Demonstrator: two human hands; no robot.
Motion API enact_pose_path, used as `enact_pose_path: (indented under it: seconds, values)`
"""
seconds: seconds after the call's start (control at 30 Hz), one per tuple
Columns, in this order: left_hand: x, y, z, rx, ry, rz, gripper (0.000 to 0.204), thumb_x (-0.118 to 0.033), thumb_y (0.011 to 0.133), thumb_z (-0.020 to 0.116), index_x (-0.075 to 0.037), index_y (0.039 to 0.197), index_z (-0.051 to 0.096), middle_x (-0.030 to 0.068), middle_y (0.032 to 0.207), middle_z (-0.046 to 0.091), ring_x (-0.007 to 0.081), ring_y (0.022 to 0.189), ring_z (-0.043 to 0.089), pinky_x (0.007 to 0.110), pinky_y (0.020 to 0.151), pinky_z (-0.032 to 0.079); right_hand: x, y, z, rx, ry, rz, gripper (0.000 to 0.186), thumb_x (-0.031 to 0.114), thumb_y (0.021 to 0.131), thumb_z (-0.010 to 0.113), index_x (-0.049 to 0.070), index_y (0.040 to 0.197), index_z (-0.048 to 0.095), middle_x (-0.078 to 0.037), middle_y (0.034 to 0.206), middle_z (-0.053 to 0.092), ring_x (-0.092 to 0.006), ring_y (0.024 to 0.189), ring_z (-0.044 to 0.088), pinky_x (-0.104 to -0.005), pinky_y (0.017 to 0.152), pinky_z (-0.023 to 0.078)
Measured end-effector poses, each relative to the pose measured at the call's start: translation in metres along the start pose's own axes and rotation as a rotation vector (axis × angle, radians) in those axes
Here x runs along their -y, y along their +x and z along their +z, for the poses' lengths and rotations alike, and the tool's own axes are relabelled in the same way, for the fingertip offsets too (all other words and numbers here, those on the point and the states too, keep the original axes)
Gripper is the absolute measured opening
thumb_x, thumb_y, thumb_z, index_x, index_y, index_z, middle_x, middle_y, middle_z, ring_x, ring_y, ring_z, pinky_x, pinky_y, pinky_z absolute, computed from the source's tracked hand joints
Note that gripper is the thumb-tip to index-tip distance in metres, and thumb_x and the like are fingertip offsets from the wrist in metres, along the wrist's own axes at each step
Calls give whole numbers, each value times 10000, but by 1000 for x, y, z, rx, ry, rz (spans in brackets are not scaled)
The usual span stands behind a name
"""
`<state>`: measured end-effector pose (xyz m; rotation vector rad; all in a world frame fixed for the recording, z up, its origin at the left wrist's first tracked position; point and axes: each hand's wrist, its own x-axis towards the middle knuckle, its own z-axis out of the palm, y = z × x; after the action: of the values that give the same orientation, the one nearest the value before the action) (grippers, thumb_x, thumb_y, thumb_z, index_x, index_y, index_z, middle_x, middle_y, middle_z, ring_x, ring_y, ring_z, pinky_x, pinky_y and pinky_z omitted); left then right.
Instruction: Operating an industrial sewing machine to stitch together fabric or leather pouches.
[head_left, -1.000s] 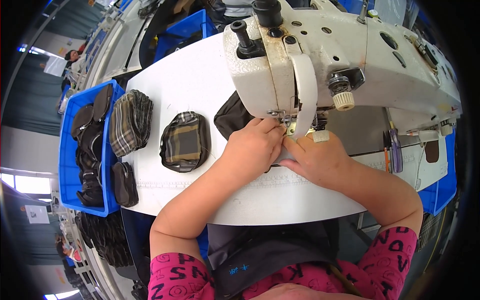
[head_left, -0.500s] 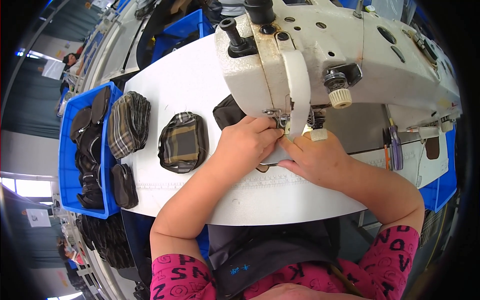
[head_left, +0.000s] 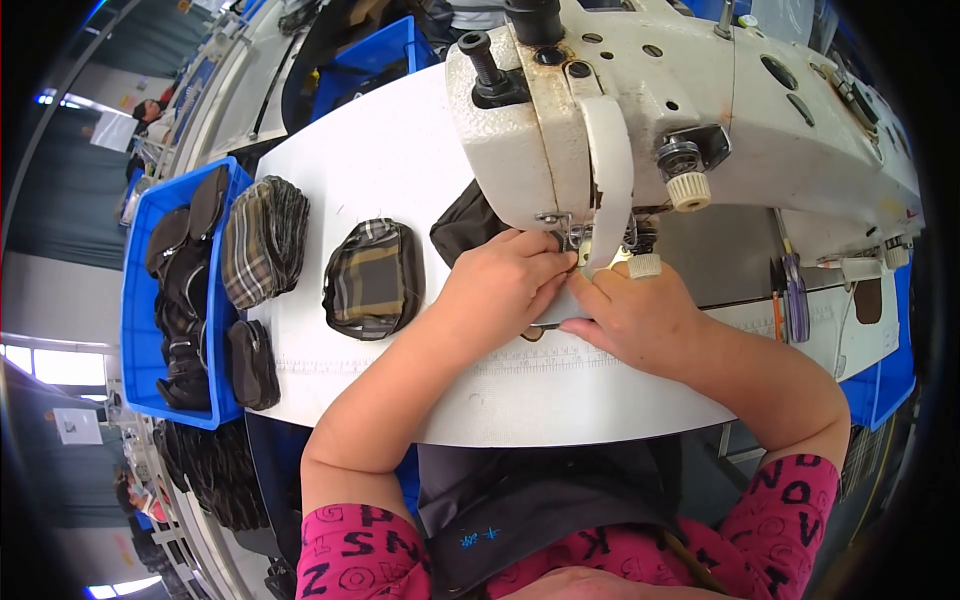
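Observation:
Both my hands meet under the head of a white sewing machine (head_left: 520, 150), close to its needle area. With bent fingers, my left hand (head_left: 505, 280) pinches the edge of a dark fabric piece (head_left: 466, 226), which spreads out behind it to the left. My right hand (head_left: 640, 310) is closed on the same work from the other side, thumb pointing left. The fingertips nearly touch each other at the presser foot, and the edge they hold is mostly hidden. To the left of my forearm lies a plaid fabric pouch (head_left: 372, 280) with dark sides.
A stack of plaid pieces (head_left: 262, 242) and a small dark pouch (head_left: 253, 365) sit beside a blue bin (head_left: 136, 330) of dark pouches. Purple-handled screwdriver (head_left: 796, 300) and an orange tool (head_left: 777, 315) lie right of the machine. Another blue bin (head_left: 335, 88) stands behind the table.
My hands stay at the presser foot with almost the same grip. The whole scene sits slightly further right and up in the picture, as from a small head movement.

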<state>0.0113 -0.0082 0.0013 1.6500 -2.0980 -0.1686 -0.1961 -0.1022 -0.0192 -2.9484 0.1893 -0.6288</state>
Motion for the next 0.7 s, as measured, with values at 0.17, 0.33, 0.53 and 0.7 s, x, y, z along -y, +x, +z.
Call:
enact_pose_path:
  seconds: [0.17,0.33,0.53,0.7]
  values:
    - [-10,1,5,-11,49,-53,271,-84,872,727,-66,1139,768,80,1030,693,314,914,691,414,766,569,-1,1,0,-6,-25,19,558,422,845,813,-23,1152,673,-63,760,650,-260,636,637,-383,595,499]
    - [-19,2,9,-24,116,-104,224,-88,903,704,-46,1116,758,90,1009,691,330,847,706,417,696,571,0,1,-3,-2,-54,42,543,425,847,807,-4,1152,675,-64,809,661,-261,671,641,-390,625,503]
    - [-11,2,6,-37,16,-91,242,-87,919,692,-41,1147,759,107,988,702,328,845,705,416,717,566,-2,-2,0,50,-5,-45,494,435,852,801,71,1167,691,-39,845,618,-239,709,632,-370,640,494]
    - [-7,0,5,-50,-11,-76,196,-111,880,706,-79,1057,783,56,902,671,266,868,696,382,707,581,4,1,-4,93,38,-19,492,439,842,806,79,1159,696,-37,926,611,-229,790,644,-374,677,506]
